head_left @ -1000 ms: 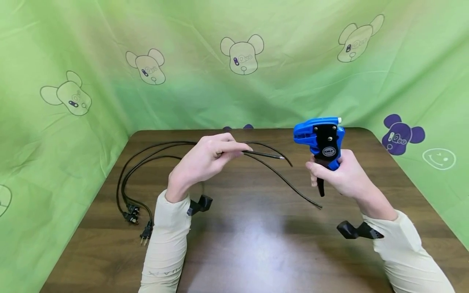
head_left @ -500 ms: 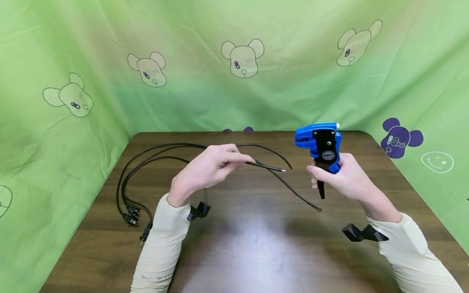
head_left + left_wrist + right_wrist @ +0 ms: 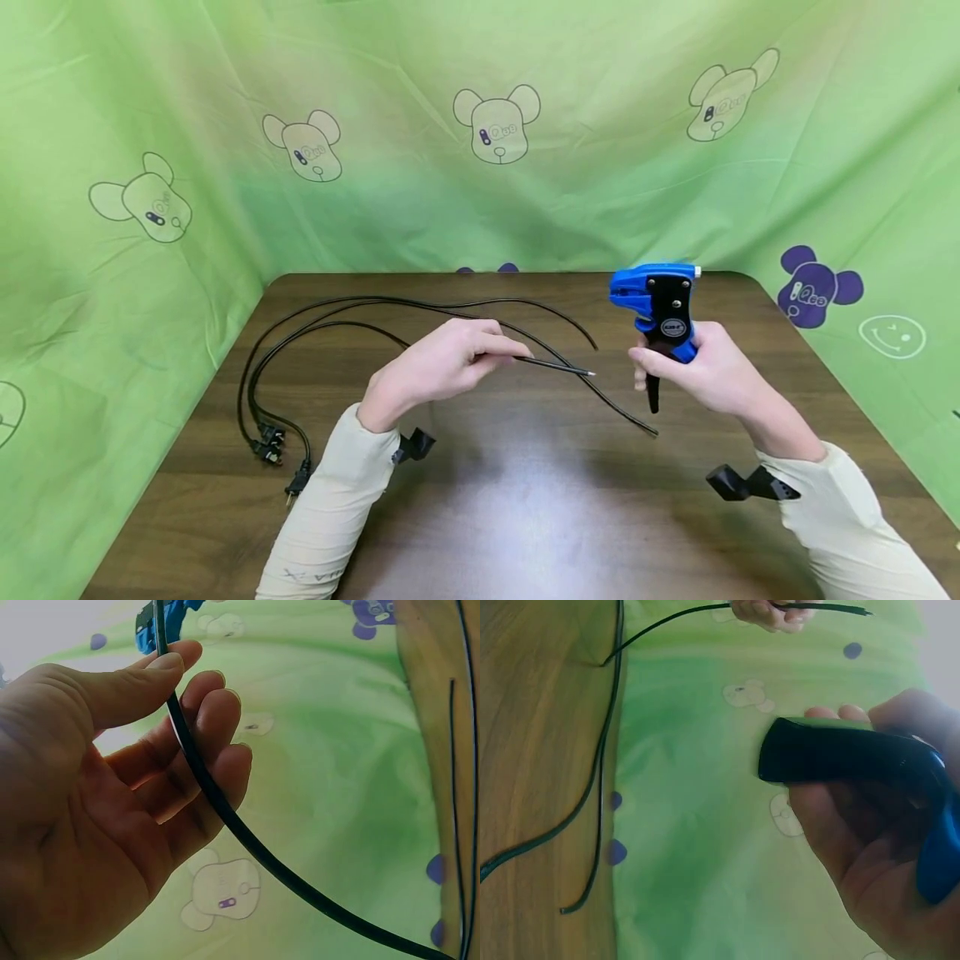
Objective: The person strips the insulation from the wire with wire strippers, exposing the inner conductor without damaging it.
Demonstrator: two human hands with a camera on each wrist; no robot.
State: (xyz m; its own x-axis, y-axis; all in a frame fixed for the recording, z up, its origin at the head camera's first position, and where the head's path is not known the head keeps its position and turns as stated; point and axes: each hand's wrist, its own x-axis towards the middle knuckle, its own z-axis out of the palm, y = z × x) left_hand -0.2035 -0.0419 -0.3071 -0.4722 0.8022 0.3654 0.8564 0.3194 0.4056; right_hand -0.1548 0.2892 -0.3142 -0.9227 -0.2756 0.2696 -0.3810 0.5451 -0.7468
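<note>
My left hand (image 3: pixel 457 358) pinches a black power cord (image 3: pixel 558 365) between thumb and forefinger, a short way back from its pale, bare-looking tip. In the left wrist view the cord (image 3: pixel 262 855) curves down across the other fingers, which are loosely bent. My right hand (image 3: pixel 697 362) grips a blue and black wire stripper (image 3: pixel 663 308) by its handles, raised over the right half of the table. The stripper's blue nose faces left, toward the cord tip, with a gap between them. In the right wrist view the dark handle (image 3: pixel 832 754) juts from the fingers.
Two more black cords (image 3: pixel 615 406) lie curved across the wooden table (image 3: pixel 525 517), their free ends to the right. Several two-prong plugs (image 3: pixel 268 442) rest at the left. Green printed cloth (image 3: pixel 495 217) hangs behind and at both sides.
My left hand has come down and slightly right with the cord, whose tip now lies lower in view. The wire stripper appears a little lower, still gripped by my right hand.
</note>
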